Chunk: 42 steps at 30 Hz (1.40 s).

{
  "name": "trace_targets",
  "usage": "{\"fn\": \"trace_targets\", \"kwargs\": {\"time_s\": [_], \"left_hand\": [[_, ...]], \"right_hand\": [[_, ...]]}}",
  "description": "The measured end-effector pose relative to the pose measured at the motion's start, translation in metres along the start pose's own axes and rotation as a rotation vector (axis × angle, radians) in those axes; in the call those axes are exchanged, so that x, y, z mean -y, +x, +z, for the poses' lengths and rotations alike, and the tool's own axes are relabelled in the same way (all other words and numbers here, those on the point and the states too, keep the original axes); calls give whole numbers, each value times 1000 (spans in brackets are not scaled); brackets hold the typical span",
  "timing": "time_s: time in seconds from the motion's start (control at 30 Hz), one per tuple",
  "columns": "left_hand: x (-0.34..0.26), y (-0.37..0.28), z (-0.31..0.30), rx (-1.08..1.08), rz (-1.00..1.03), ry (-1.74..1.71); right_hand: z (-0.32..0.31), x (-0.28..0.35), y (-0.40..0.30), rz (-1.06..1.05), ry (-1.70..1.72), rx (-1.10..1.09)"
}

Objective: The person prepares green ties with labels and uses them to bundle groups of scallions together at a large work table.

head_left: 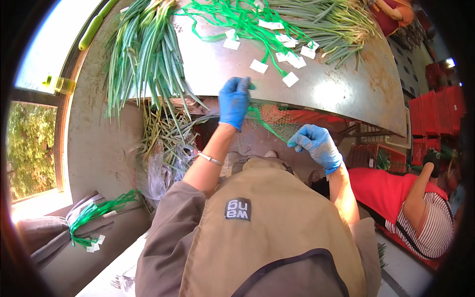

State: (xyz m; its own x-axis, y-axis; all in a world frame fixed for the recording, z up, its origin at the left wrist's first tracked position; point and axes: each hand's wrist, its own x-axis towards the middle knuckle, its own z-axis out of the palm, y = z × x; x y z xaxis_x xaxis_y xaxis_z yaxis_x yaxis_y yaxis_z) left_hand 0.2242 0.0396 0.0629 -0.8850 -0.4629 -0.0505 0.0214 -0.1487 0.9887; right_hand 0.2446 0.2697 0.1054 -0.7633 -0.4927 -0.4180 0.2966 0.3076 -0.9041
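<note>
Both my hands wear blue gloves and are raised at the near edge of the metal table (pixel 356 92). My left hand (pixel 234 100) grips one end of a green mesh net bag (pixel 276 115). My right hand (pixel 315 146) pinches the other end, so the net is stretched between them. Beyond lies a tangle of green net bags (pixel 237 22) with white tags (pixel 259 66). Green onions (pixel 148 55) lie at the table's left, their leaves hanging over the edge, partly in green netting. More green onions (pixel 319 22) lie at the back right.
Loose onion leaves (pixel 159 130) and clear plastic (pixel 157 174) are below the table at left. A bundle of tagged green nets (pixel 87 219) hangs on grey cloth by the window. A co-worker in red (pixel 389 193) bends at right near red crates (pixel 438 111). Another person (pixel 391 15) stands at the back right.
</note>
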Motion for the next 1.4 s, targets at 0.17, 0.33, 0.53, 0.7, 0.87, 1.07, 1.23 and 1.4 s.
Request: {"fn": "trace_targets", "kwargs": {"time_s": [0.17, 0.33, 0.53, 0.7, 0.87, 1.07, 1.23, 1.4], "left_hand": [[26, -22, 32, 225, 429, 371], [27, -30, 31, 374, 559, 577], [39, -27, 39, 409, 454, 493], [32, -16, 34, 232, 157, 263], [15, -20, 33, 530, -265, 178], [16, -24, 40, 502, -302, -72], [27, -19, 35, 518, -230, -10], [34, -21, 29, 477, -199, -31]], "right_hand": [[-26, -5, 24, -266, -114, 118], [-58, 2, 38, -155, 6, 255], [-41, -11, 57, 12, 37, 163], [-23, -20, 65, 44, 389, -62], [-10, -20, 71, 31, 686, 26], [-10, -20, 70, 8, 773, 82], [-5, -22, 71, -22, 659, -7], [-5, -27, 68, -22, 482, -14]]}}
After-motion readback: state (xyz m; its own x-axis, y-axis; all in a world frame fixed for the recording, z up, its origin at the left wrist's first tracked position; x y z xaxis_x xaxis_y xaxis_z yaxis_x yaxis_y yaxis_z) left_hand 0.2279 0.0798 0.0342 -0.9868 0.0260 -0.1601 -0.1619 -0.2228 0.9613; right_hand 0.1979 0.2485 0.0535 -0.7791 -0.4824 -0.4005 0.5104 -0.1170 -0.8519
